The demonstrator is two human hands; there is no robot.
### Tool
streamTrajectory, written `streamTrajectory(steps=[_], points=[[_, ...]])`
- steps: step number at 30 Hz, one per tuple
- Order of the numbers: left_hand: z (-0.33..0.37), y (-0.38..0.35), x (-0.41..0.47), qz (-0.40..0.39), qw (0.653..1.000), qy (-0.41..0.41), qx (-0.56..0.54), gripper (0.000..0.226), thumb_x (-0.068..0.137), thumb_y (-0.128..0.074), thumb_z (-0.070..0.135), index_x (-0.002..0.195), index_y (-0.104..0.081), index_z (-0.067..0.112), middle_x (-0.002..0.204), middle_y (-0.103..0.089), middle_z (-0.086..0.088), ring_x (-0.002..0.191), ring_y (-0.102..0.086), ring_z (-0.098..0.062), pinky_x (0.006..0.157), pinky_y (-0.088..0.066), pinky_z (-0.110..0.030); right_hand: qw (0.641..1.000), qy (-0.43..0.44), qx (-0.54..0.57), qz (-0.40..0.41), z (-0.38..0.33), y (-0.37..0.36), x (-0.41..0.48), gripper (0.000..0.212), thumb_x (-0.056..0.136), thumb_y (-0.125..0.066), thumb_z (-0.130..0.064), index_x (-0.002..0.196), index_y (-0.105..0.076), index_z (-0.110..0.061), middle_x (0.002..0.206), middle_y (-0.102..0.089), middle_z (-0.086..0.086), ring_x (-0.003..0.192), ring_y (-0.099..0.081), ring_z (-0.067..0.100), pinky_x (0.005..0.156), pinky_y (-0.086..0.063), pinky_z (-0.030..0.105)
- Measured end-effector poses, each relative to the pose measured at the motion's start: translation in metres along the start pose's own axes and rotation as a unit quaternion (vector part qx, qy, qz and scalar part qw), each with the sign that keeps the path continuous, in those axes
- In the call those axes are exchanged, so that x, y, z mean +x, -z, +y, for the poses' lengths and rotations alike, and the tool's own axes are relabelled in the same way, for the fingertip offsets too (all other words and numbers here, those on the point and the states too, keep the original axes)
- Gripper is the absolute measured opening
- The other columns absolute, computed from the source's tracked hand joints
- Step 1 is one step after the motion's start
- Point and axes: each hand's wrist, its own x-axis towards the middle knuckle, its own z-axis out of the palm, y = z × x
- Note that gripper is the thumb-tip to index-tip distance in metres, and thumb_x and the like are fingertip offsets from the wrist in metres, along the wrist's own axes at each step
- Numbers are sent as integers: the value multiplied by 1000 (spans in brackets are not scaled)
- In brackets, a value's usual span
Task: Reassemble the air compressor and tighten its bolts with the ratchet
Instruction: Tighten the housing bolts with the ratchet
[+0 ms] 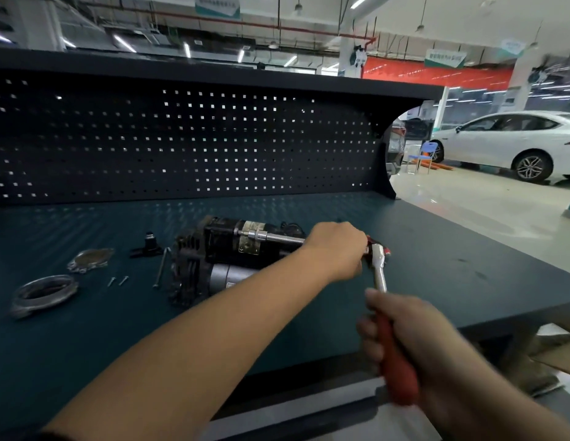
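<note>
Crosswise, the extension runs level from the ratchet head leftward into the compressor, lying mid-counter; left hand curls round the extension's right end; right hand, nearer the person, grips the red handle, probably set to swing.

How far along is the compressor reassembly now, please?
Done: the compressor body looks joined. In hand: the right hand holds the ratchet while the left hand steadies its extension into the body. Left: a long bolt, two small screws, a round cover, a metal ring and a black fitting lie loose.
</note>
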Motion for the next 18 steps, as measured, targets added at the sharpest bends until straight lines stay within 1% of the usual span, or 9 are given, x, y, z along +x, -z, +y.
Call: streamTrajectory(steps=[2, 4, 6, 9, 12, 14, 15, 17, 18], points=[[10, -18, -19, 86, 991, 10, 103, 9, 81, -59, 16, 90, -58, 17, 85, -68, -2, 78, -65, -24, 57, -34, -29, 996, -52, 61, -27, -16, 3, -5, 18, 99, -45, -20, 83, -40, -13, 42, -43, 2, 27, -38, 11, 29, -33, 19], [11, -26, -21, 114, 986, 7, 118, 6, 83, -57, 16, 88, -60, 16, 85, -69, -3, 78, -66, -24, 58, -35, -28, 999, -33, 17, -27, -5, 1, -3, 18, 99, -46, -17, 83, -40, -11, 43, -46, 2, 28, -40, 13, 31, -36, 20], [6, -19, -10, 65, 996, 16, 50, 11, 88, -50, 15, 87, -62, 15, 90, -68, -6, 80, -64, -31, 59, -34, -30, 996, 37, -86, 13, 18, -5, 2, 19, 99, -47, -17, 84, -40, -7, 47, -48, 4, 33, -46, 18, 37, -42, 27], [0, -2, 8, -18, 998, 36, -41, 20, 83, -53, 22, 64, -49, 16, 72, -55, -1, 62, -52, -25, 51, -30, -25, 979, 79, -180, 49, 40, -5, 8, 19, 99, -47, -19, 88, -40, -5, 52, -48, 7, 40, -48, 24, 47, -46, 35], [-4, 1, 9, -60, 995, 32, -67, 23, 83, -55, 26, 64, -48, 17, 72, -55, 1, 64, -52, -23, 49, -29, -25, 994, 57, -90, 36, 29, -7, 8, 22, 100, -45, -17, 81, -37, -10, 50, -44, 5, 34, -41, 20, 41, -39, 29], [0, -9, -5, 36, 999, 38, 16, 6, 82, -61, 22, 78, -56, 20, 84, -64, -2, 75, -59, -26, 56, -32, -27, 1000, -4, 16, -3, 3, -8, 3, 22, 100, -43, -17, 79, -37, -13, 44, -41, 1, 29, -37, 13, 32, -34, 21], [5, -13, -14, 73, 993, 47, 78, 10, 77, -66, 22, 82, -58, 21, 83, -66, 1, 76, -62, -22, 59, -34, -28, 998, -32, 56, -21, -11, -7, 1, 21, 99, -42, -16, 78, -39, -14, 43, -41, 0, 28, -36, 10, 30, -33, 18], [8, -25, -22, 129, 981, 37, 141, 15, 74, -69, 24, 84, -59, 21, 79, -67, 3, 74, -63, -18, 59, -34, -27, 995, -54, 82, -33, -24, -7, -3, 21, 97, -42, -14, 76, -41, -13, 43, -42, 0, 27, -37, 9, 29, -33, 16], [7, -28, -21, 126, 984, 19, 123, 9, 80, -63, 21, 88, -60, 19, 85, -68, 0, 79, -64, -22, 60, -33, -29, 995, -55, 68, -37, -19, -9, -5, 20, 97, -43, -13, 77, -42, -13, 43, -43, 1, 28, -38, 10, 30, -34, 17]])
